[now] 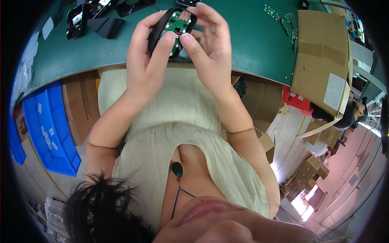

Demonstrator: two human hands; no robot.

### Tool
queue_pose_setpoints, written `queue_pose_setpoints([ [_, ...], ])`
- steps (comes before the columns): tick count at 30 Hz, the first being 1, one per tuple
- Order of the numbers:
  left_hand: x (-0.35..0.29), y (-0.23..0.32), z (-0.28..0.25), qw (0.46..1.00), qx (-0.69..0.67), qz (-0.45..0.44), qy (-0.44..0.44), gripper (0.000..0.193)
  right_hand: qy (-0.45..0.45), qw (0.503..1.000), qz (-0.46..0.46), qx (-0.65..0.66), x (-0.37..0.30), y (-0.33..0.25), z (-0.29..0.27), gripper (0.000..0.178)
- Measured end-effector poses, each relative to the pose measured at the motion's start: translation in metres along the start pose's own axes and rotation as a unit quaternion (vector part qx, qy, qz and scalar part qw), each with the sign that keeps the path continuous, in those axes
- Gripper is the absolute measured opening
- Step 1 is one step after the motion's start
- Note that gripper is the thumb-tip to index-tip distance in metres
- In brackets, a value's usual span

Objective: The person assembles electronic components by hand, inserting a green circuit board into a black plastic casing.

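Green circuit board (178, 25) seated in a black oval housing (159, 29), held above the green surface (251, 44). Left hand (148, 60) and right hand (208, 48) both clamp the housing, thumbs pressing the board; even pressure probably seats it best. Right of the housing: a brown carton (322, 56) bearing a white rectangular label (334, 91).

A sleeveless cream dress (182, 137), bare forearms, and a dark green pendant (177, 169).
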State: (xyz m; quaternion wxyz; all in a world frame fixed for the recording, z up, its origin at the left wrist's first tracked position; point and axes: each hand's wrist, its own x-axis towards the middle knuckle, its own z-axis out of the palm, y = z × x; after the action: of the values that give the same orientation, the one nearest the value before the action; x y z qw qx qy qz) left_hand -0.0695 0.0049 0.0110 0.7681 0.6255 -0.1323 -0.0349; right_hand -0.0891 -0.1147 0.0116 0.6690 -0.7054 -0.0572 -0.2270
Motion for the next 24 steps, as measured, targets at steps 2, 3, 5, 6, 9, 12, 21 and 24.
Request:
queue_pose_setpoints([
  [2,0.004,-0.002,0.0,1.0,0.013,0.012,-0.007,0.029,-0.083,0.973,0.155,0.15,0.003,-0.004,-0.004,0.04],
  [3,0.006,-0.003,0.001,0.999,0.027,0.023,-0.011,0.029,-0.075,0.973,0.146,0.162,0.003,-0.001,-0.004,0.039],
  [5,0.009,-0.005,0.003,0.999,0.029,0.024,-0.013,0.029,-0.066,0.976,0.13,0.163,0.003,0.005,-0.004,0.04],
  [6,0.011,-0.005,0.004,0.999,0.03,0.024,-0.012,0.029,-0.06,0.978,0.118,0.164,0.004,0.007,-0.005,0.04],
  [9,0.02,-0.006,0.006,0.999,0.045,0.02,-0.018,0.03,-0.047,0.982,0.113,0.141,0.01,0.008,-0.008,0.039],
  [12,0.029,-0.008,0.008,0.997,0.057,0.037,-0.028,0.029,-0.042,0.984,0.11,0.13,0.017,0.011,-0.012,0.038],
  [21,0.066,-0.011,0.015,0.931,0.248,0.266,-0.019,0.035,-0.077,0.971,0.136,0.179,0.048,-0.001,-0.016,0.049],
  [24,0.076,-0.017,0.014,0.895,0.313,0.316,-0.03,0.049,-0.082,0.972,0.169,0.138,0.059,-0.001,-0.014,0.053],
])
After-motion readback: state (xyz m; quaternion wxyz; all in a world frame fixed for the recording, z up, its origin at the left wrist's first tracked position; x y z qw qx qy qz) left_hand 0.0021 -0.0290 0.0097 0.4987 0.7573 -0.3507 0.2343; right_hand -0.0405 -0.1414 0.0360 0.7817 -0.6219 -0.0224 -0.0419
